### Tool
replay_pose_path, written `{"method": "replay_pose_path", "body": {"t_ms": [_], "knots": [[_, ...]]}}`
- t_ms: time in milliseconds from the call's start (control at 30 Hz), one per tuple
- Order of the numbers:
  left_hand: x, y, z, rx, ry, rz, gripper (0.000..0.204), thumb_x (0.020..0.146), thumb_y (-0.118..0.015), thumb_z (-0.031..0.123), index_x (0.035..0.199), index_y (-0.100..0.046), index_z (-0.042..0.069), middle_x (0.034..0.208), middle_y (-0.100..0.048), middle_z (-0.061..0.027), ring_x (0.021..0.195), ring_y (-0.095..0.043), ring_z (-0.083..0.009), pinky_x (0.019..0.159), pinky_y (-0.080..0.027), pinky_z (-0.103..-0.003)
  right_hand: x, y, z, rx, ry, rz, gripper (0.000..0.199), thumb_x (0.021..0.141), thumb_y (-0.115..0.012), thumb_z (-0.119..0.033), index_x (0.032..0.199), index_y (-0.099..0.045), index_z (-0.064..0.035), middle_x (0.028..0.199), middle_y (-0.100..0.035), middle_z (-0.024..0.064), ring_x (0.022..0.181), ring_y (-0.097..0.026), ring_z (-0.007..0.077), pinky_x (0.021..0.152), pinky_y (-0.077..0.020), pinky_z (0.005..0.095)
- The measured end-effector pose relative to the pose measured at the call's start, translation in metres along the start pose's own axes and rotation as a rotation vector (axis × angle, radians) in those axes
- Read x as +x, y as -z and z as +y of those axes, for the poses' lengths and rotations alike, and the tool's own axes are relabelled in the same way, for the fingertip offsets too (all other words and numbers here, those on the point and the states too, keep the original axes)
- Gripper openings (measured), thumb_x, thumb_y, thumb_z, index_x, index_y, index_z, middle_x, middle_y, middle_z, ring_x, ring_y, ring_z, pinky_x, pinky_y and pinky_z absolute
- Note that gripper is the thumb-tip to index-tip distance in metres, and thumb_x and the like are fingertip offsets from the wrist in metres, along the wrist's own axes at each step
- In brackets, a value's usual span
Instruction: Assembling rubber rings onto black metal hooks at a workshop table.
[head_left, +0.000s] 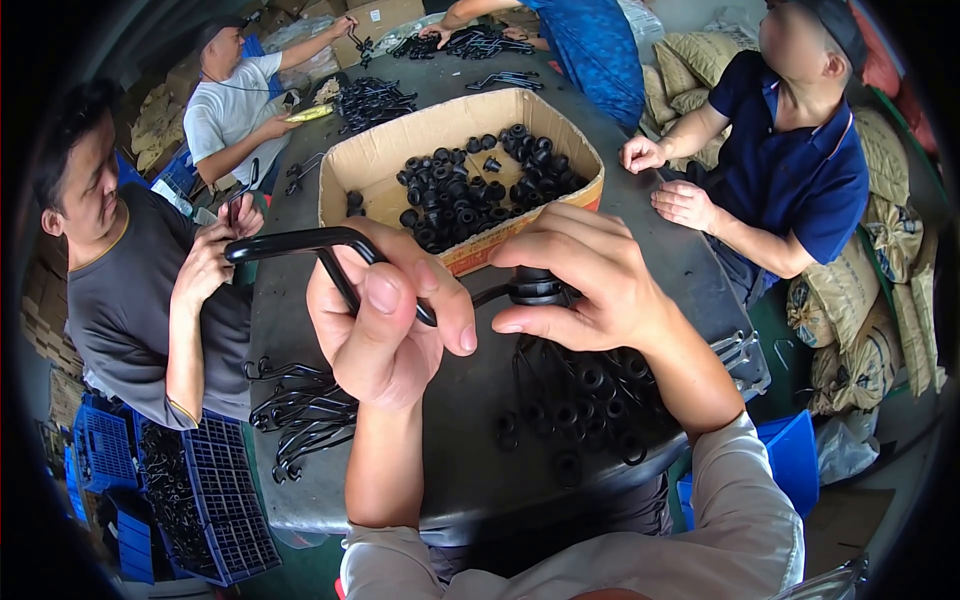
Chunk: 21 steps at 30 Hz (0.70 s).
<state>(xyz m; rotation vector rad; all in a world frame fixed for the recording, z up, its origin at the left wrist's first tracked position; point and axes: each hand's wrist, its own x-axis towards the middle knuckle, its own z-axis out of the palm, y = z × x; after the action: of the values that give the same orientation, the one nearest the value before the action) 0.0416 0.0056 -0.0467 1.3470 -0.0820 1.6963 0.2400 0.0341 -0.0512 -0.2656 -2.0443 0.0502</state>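
My left hand [385,320] is closed around a bent, glossy black rod [300,242], its angled end sticking out to the left. My right hand [595,275] pinches a round black rubber bushing [538,287] between thumb and fingers. A thin dark end of rod reaches the bushing from the left; how far it goes in is hidden by my fingers. Just beyond both hands stands an open cardboard box [345,172] with many loose black bushings [455,195] inside. Bent black rods [300,415] lie below and left of my left hand. Under my right forearm are rods with bushings [585,405].
Co-workers sit or stand around the dark table [440,470]; one at the left [140,270] handles a rod. More rods [375,100] lie at the far side. Blue crates [215,490] stand on the floor at left, stacked sacks [850,310] at right.
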Motion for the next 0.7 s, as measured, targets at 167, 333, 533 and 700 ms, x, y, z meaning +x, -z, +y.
{"method": "replay_pose_path", "body": {"t_ms": [167, 333, 533, 700], "knots": [[-0.001, -0.002, 0.001, 0.141, 0.048, -0.028, 0.025, 0.1, -0.061, 0.016, 0.09, -0.051, -0.005, 0.078, -0.059, -0.0182, 0.048, -0.06, -0.0214, 0.042, -0.049, -0.031, 0.002, 0.007, -0.007, -0.238, -0.042, -0.206, 0.045, 0.078, -0.081, -0.04, 0.094, -0.059, -0.0038, 0.077, -0.06, 0.0085, 0.065, -0.059, 0.0277, 0.057, -0.0491, 0.0389], [0.0, -0.001, 0.003, 0.082, 0.117, 0.006, 0.027, 0.1, -0.062, 0.016, 0.09, -0.051, -0.006, 0.078, -0.06, -0.0178, 0.048, -0.059, -0.0211, 0.042, -0.049, -0.03, -0.007, -0.008, -0.002, -0.201, -0.02, -0.161, 0.045, 0.077, -0.081, -0.039, 0.087, -0.055, -0.0034, 0.076, -0.059, 0.0096, 0.064, -0.058, 0.0288, 0.056, -0.049, 0.0395], [0.002, -0.012, 0.009, 0.075, 0.112, -0.031, 0.028, 0.1, -0.062, 0.017, 0.088, -0.051, -0.005, 0.077, -0.059, -0.0175, 0.047, -0.06, -0.0224, 0.042, -0.048, -0.031, -0.015, -0.018, 0.0, -0.064, 0.097, 0.017, 0.047, 0.074, -0.083, -0.037, 0.089, -0.057, -0.0006, 0.075, -0.057, 0.0094, 0.062, -0.054, 0.0287, 0.053, -0.0465, 0.0393], [0.001, -0.017, 0.011, 0.045, 0.095, 0.027, 0.024, 0.103, -0.057, 0.019, 0.093, -0.052, -0.002, 0.076, -0.061, -0.0177, 0.045, -0.056, -0.0178, 0.039, -0.039, -0.025, -0.016, -0.016, -0.001, 0.061, 0.09, 0.085, 0.047, 0.08, -0.084, -0.035, 0.097, -0.06, 0.0014, 0.082, -0.063, 0.0123, 0.063, -0.058, 0.027, 0.056, -0.0488, 0.0369]]}}
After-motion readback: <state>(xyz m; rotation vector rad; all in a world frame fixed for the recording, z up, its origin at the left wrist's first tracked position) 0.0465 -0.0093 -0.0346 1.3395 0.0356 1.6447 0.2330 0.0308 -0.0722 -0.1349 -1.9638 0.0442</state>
